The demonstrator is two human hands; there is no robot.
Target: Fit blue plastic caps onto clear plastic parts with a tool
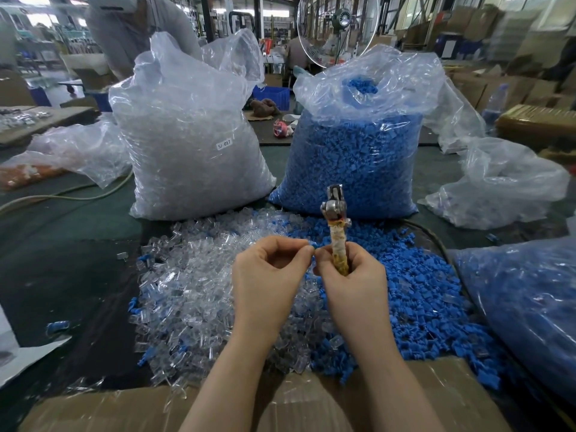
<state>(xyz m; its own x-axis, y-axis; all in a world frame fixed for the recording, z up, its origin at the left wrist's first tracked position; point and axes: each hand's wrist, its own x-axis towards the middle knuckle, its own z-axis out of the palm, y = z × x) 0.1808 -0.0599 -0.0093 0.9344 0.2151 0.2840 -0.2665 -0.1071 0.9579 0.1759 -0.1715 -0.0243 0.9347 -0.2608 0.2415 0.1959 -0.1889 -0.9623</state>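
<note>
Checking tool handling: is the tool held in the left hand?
No, the right hand grips the tool; the left hand pinches a small part.

Blue caps [414,294] and clear parts [187,285] are heaped on a dark green desk [62,232]. The tool [336,226] is silver-headed, its handle wrapped in yellowed tape. The box [436,397] is brown.

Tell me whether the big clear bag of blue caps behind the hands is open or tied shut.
Open. The big clear plastic bag of blue caps stands upright with its mouth loose and gaping, untied, caps visible through the opening.
</note>
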